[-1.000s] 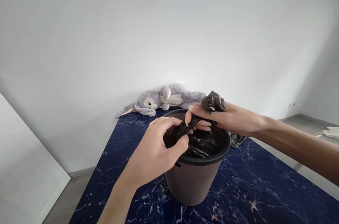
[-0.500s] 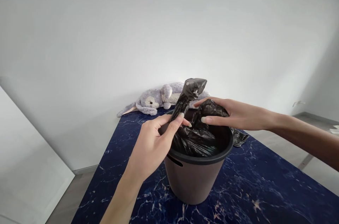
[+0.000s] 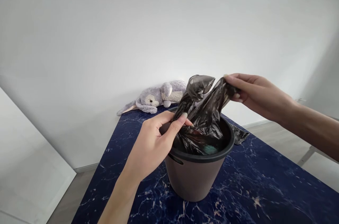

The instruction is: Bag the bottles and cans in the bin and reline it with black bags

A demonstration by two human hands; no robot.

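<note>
Black, thin plastic makes up the bag [image 3: 209, 118], which bunches up out of the bin's mouth, its lower part inside the rim. The left hand [image 3: 155, 141] pinches a gathered neck of it between thumb and fingers, with a loose tuft standing above the grip. The right hand [image 3: 255, 91], higher and farther right, has its thumb and fingertips closed on another corner, drawn out to that side. A greenish patch [image 3: 210, 149] shows low in the bag, perhaps something inside it; the sheen makes this hard to tell. The brown bin [image 3: 194, 178] stands upright on a blue marbled table [image 3: 254, 181]. More black plastic [image 3: 239, 135] lies just beside it on the right, and behind, a grey plush rabbit [image 3: 159, 96] lies near the white wall [image 3: 132, 33].
</note>
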